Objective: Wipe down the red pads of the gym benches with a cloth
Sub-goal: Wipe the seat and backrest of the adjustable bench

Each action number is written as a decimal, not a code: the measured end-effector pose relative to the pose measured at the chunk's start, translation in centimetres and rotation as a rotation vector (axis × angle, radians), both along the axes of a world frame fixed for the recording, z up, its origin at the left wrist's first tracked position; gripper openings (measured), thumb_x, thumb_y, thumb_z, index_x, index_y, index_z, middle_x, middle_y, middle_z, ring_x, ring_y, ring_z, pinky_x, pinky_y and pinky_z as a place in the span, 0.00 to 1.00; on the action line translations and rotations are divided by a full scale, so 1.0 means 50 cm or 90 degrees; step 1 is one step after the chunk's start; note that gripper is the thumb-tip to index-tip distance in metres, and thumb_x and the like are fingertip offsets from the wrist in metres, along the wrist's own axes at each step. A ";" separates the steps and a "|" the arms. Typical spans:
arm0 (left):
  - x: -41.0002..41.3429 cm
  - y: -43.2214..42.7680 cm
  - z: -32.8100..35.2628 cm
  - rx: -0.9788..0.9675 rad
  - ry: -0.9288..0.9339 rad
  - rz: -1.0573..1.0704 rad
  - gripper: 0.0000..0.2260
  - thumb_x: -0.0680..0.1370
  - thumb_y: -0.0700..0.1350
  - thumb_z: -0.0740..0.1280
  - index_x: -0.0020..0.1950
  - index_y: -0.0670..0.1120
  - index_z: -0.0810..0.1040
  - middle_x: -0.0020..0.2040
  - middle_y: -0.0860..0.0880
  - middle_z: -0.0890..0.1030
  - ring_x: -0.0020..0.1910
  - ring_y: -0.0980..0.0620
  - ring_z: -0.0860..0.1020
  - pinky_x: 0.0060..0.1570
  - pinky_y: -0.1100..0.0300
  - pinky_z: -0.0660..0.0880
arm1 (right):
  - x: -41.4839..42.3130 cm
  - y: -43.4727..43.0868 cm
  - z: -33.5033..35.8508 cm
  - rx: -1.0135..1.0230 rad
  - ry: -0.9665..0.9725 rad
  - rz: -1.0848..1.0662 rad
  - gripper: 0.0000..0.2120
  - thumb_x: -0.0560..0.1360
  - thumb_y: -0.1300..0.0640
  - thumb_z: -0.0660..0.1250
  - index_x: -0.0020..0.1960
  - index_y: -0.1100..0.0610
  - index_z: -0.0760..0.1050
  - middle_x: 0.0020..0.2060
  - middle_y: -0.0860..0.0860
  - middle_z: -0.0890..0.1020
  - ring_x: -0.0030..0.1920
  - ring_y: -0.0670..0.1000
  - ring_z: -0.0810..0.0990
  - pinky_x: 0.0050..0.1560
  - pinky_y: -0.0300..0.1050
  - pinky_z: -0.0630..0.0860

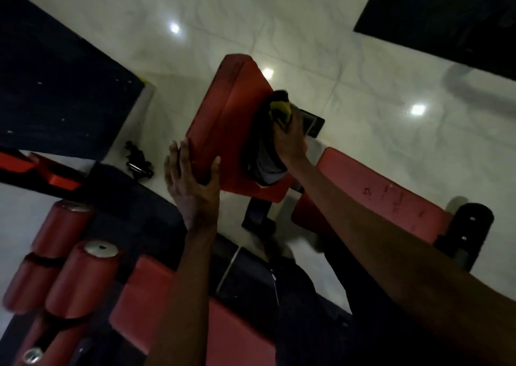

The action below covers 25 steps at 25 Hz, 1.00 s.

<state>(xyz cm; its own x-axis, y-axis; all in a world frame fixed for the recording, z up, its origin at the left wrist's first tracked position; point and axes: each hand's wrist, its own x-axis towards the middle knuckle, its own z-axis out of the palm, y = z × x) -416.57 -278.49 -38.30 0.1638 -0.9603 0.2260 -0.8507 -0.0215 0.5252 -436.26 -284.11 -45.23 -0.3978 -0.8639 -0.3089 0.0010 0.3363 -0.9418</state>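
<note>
Left hand clamps the near corner of the tilted red vinyl bench pad, probably just to steady it. Right hand has the dark-and-yellow cloth bunched up, rubbing along the pad's right edge.

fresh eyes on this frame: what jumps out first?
The tilted red pad at centre frame, with the left hand gripping its near corner and the right hand pressing a dark and yellow cloth against its right side. Next, the red foam rollers clustered at lower left, and the bright light reflections on the pale glossy floor behind.
</note>
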 end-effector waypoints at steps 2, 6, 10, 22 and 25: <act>-0.018 0.002 0.003 0.037 -0.028 0.045 0.32 0.77 0.59 0.69 0.78 0.49 0.65 0.78 0.45 0.64 0.78 0.43 0.60 0.75 0.43 0.58 | -0.009 -0.027 0.017 -0.040 0.076 0.029 0.26 0.77 0.57 0.62 0.73 0.65 0.66 0.66 0.62 0.72 0.66 0.53 0.72 0.68 0.43 0.67; -0.029 -0.001 -0.009 -0.013 0.035 0.041 0.34 0.76 0.56 0.74 0.77 0.48 0.65 0.78 0.43 0.62 0.77 0.44 0.61 0.73 0.50 0.62 | -0.032 -0.049 -0.066 -0.028 0.142 0.084 0.31 0.73 0.63 0.59 0.74 0.71 0.61 0.69 0.67 0.68 0.68 0.58 0.68 0.69 0.47 0.63; -0.027 0.008 0.005 0.049 0.048 0.048 0.38 0.75 0.56 0.74 0.79 0.49 0.61 0.79 0.45 0.59 0.78 0.47 0.57 0.71 0.50 0.61 | -0.075 -0.070 -0.128 -0.021 0.096 0.096 0.26 0.72 0.64 0.58 0.69 0.71 0.68 0.63 0.62 0.73 0.65 0.62 0.72 0.69 0.56 0.68; -0.012 0.012 -0.013 0.053 0.085 0.016 0.44 0.75 0.53 0.75 0.81 0.42 0.53 0.81 0.41 0.52 0.80 0.47 0.52 0.72 0.49 0.62 | -0.080 -0.016 -0.297 0.119 -0.022 0.045 0.18 0.80 0.58 0.55 0.66 0.59 0.74 0.62 0.57 0.77 0.58 0.51 0.74 0.62 0.46 0.70; 0.002 0.036 -0.030 0.059 0.188 0.035 0.50 0.74 0.52 0.77 0.81 0.41 0.45 0.82 0.44 0.49 0.80 0.46 0.54 0.70 0.44 0.69 | -0.034 0.021 -0.300 0.293 -0.169 -0.077 0.20 0.79 0.45 0.53 0.69 0.44 0.70 0.63 0.48 0.73 0.59 0.51 0.72 0.62 0.47 0.69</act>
<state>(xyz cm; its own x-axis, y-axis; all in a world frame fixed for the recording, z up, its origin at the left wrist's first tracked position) -416.48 -276.68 -39.79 0.2622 -0.9623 0.0727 -0.6574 -0.1229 0.7435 -437.96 -283.04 -60.23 -0.3421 -0.5693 -0.7476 0.2829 0.6963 -0.6597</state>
